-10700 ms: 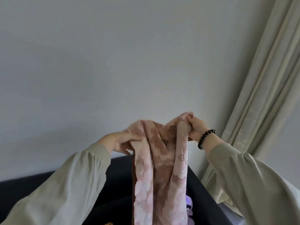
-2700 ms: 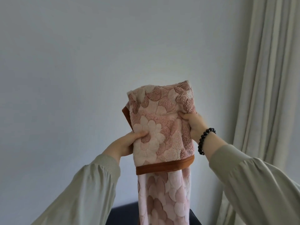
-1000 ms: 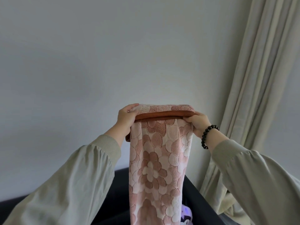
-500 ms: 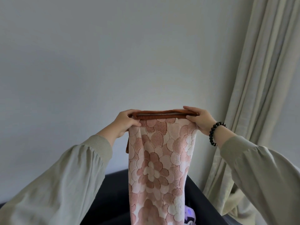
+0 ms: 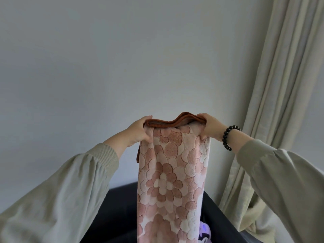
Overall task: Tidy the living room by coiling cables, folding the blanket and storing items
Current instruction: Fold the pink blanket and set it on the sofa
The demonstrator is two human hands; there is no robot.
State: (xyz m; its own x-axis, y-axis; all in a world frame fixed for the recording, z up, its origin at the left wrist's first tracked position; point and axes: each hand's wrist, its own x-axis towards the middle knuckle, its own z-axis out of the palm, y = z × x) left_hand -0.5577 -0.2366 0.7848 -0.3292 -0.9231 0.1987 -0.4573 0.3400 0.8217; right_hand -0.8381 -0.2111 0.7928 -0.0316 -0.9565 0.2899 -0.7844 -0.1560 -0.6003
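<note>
Two pale green sleeves [image 5: 70,190] are reaching forward from the lower corners. The left hand [image 5: 138,132] is gripping the top left corner of the pink flowered blanket [image 5: 171,181], fingers curled over its brown trim. The right hand [image 5: 210,128], a black bead bracelet [image 5: 228,135] at its wrist, is clutching the top right corner. The blanket is hanging straight down between them as a narrow strip, in front of a dark sofa [image 5: 115,207]. Beyond, a beige curtain [image 5: 280,85] is hanging beside a grey wall [image 5: 122,58].
</note>
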